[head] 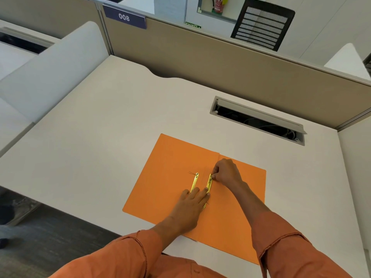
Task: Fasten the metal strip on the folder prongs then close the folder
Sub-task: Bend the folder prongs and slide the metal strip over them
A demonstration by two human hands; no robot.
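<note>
An orange folder (170, 161) lies open and flat on the white desk. Two gold metal strips run side by side near its centre fold: one (194, 182) on the left flap, the other (208, 182) right at the fold. My left hand (190, 203) rests flat with its fingers spread, pressing the near ends of both strips. My right hand (225, 171) pinches the far end of the strip at the fold with its fingertips. Thin prong wires show by the far end of the left strip. The near ends of both strips are hidden under my fingers.
A cable slot (259, 120) with its lid raised opens in the desk beyond the folder, to the right. A tan partition (220, 63) walls the desk's far side; a white divider (54, 71) stands at the left. The desk's front edge runs just under my forearms.
</note>
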